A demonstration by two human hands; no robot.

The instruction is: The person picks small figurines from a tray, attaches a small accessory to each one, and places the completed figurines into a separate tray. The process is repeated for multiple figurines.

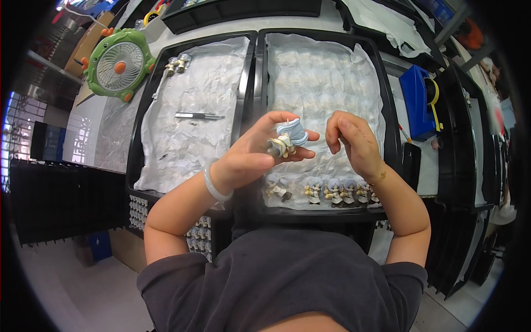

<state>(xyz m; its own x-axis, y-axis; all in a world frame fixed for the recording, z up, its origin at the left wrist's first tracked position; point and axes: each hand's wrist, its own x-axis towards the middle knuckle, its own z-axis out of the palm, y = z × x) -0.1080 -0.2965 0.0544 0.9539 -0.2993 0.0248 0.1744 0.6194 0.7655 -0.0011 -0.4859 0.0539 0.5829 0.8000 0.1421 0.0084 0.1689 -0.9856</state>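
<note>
My left hand (254, 146) holds a small figurine (287, 137) with pale blue hair and a white outfit, tilted between thumb and fingers above the right tray. Beside it, my right hand (357, 143) hovers with its fingers curled and the fingertips drawn together; whether something tiny is pinched there cannot be made out. Below the hands, several similar figurines (347, 192) lie in a row along the near edge of the paper-lined right tray (390, 110). One more figurine (278, 189) lies apart at that tray's near left corner.
On the left tray (145, 119) lie a slim craft knife (199, 116) and a pair of figurines (177, 65) at the far left corner. A green fan (119, 65) stands left of it. To the right is a blue tape dispenser (416, 105). More black trays (243, 14) border the table.
</note>
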